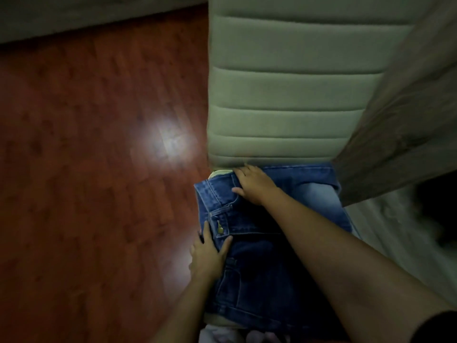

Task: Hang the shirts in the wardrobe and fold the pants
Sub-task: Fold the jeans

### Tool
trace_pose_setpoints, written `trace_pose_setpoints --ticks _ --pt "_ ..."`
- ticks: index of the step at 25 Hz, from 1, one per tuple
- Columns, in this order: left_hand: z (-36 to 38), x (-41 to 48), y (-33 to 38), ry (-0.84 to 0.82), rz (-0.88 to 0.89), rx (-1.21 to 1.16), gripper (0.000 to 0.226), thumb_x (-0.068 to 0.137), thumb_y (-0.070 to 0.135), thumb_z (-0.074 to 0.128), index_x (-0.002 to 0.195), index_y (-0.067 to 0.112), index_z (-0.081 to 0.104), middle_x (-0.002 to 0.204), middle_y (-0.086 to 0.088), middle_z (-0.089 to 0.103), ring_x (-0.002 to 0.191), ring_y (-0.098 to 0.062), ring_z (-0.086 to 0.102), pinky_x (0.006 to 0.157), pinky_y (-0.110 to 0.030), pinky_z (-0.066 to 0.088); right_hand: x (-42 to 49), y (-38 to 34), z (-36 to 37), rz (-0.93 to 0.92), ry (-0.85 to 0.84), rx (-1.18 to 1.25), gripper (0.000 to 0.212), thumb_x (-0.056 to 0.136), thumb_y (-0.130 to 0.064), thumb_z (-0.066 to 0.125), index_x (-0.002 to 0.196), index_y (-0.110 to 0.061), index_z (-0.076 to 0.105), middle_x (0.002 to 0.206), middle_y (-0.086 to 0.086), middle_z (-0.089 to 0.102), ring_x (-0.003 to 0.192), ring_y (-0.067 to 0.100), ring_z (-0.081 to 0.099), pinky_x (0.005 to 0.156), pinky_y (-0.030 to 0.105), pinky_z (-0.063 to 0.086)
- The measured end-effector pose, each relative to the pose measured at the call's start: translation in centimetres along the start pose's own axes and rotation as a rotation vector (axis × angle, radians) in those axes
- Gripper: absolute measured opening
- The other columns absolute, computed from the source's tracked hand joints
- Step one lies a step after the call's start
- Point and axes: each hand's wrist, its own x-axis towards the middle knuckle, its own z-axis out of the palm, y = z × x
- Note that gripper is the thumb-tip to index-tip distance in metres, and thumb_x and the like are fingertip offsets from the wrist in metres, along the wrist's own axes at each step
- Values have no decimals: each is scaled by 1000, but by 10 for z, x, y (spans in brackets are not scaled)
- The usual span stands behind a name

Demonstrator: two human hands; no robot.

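Pressing down on a pair of blue jeans (259, 243), a person works over the near end of a padded, ribbed bench (284, 90) beside a wooden floor (86, 169). The left hand (207, 253) lies flat and open on the waistband by the button, at the bench's left edge. The right hand (254, 184) rests spread and open on the denim further along. The jeans look partly folded, not yet finished. No shirts or wardrobe are in sight.

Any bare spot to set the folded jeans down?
Free: ribbed cushion beyond the jeans, between floor and grey blanket. Crowded: near end, where left hand and right hand press the jeans.
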Motion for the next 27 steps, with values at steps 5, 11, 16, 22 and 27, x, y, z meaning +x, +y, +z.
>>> trace_pose_setpoints --ticks 5,11,16,22,27 --pt "-5 9 1 59 -179 -19 115 70 70 61 149 15 -2 145 -16 30 131 -35 27 98 -48 33 11 -13 8 -32 24 -229 64 88 -49 52 136 -9 38 135 15 44 125 32 38 111 41 21" --pt "-19 3 7 146 -90 -140 65 69 54 73 106 16 36 108 -11 64 96 -32 61 76 -38 48 -18 -17 -21 -25 241 69 28 96 -35 41 112 -14 48 119 14 53 103 37 54 71 39 38" --pt "-54 -44 68 218 263 -215 43 78 31 73 114 13 58 103 -9 70 93 -28 65 68 -28 44 -95 17 -88 85 309 71 36 98 -43 35 113 -14 49 107 21 64 95 41 60 66 40 40" --pt "-97 -128 227 13 669 -131 19 77 29 74 85 12 71 80 -5 69 78 -22 64 63 -31 44 -261 109 -213 422 540 298 32 96 -46 38 101 -17 50 97 18 67 90 38 62 70 41 48" --pt "-134 -225 373 -14 1041 31 28 77 34 74 77 8 65 72 -5 55 71 -22 55 59 -25 28 -408 151 -312 620 860 403 25 95 -42 43 103 -21 55 97 15 68 90 36 63 73 39 50"
